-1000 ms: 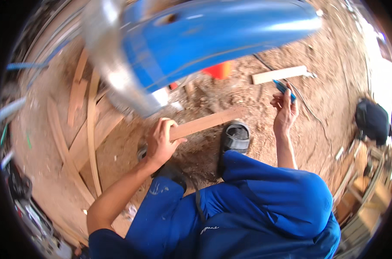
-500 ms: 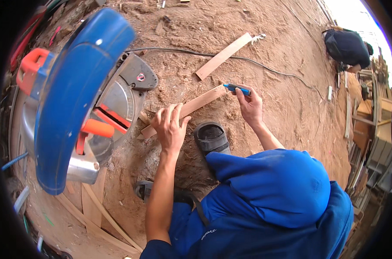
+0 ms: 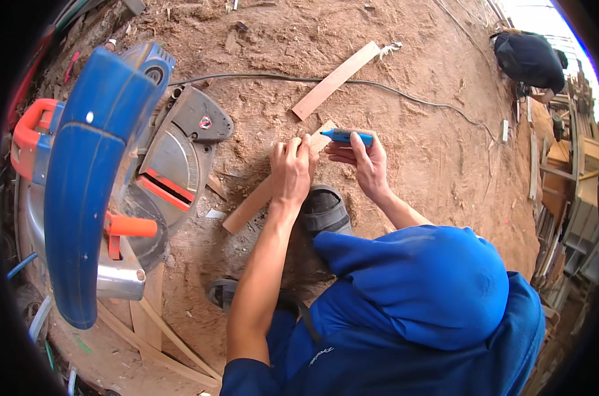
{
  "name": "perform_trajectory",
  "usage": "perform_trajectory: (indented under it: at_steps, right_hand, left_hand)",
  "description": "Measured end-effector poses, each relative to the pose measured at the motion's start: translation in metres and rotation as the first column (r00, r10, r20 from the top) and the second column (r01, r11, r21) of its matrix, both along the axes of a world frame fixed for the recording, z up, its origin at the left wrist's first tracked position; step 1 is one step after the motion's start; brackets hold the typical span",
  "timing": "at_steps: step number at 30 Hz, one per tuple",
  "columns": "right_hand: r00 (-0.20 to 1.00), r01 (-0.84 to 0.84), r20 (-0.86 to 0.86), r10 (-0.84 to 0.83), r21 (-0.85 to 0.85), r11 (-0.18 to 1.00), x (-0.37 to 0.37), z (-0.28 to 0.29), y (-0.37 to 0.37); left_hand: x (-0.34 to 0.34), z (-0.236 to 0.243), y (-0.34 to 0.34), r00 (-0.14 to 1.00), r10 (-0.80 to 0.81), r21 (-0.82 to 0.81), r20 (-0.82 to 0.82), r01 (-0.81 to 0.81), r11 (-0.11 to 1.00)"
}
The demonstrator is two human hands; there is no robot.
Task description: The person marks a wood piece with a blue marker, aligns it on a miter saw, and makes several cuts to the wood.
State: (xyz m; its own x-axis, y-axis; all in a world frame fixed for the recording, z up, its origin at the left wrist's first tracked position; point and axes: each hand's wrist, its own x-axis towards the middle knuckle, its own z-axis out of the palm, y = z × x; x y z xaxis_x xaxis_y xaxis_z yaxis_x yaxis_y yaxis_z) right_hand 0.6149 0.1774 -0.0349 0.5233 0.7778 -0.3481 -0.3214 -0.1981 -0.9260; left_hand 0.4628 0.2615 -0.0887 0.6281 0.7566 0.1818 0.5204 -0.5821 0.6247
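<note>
A flat, reddish-brown wooden strip [image 3: 250,204] is lying aslant in front of the person, its long axis running from the lower left, on the side of the blue-and-silver mitre saw [image 3: 85,165], to the upper right, where its paler end is showing. The left hand [image 3: 291,173] is the nearer one, sitting across the strip toward that upper end, its fingers bending over the wood; whether they are clamping it or only pressing on it, I cannot tell. The right hand [image 3: 372,165] is standing just to the right of the same end, its fingers gripping a slim blue marker pen [image 3: 346,136]. The pen is pointing leftward, roughly across the strip, and its dark tip is appearing over the wood just beside the left fingertips; whether it is touching the surface, I cannot tell. A second flat wooden strip [image 3: 336,80] is lying farther out on the brown, sawdust-strewn ground [image 3: 438,152], apart from both hands and crossing a thin black cable [image 3: 415,100].
</note>
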Motion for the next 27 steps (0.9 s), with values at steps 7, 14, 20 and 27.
perform_trajectory:
  at_steps: [7, 14, 20, 27]
  right_hand:
    - [0.956, 0.285, 0.039, -0.291, 0.106, 0.953, 0.024, -0.019, 0.026]
    - [0.937, 0.325, 0.110, -0.331, 0.069, 0.943, 0.018, -0.033, 0.019]
    - [0.864, -0.066, 0.486, 0.134, -0.155, 0.986, 0.037, -0.014, 0.005]
    - [0.630, -0.216, 0.689, 0.359, -0.288, 0.933, 0.034, -0.009, -0.003]
  left_hand:
    - [-0.004, 0.017, -0.011, 1.000, -0.008, -0.135, -0.009, 0.007, 0.991]
    - [0.000, 0.016, -0.015, 0.999, 0.038, -0.135, -0.013, -0.039, 0.990]
    - [-0.008, 0.008, -0.014, 0.993, 0.050, -0.099, -0.102, -0.060, 0.993]
    - [-0.008, 0.000, -0.018, 0.987, 0.071, -0.046, -0.145, -0.078, 0.996]
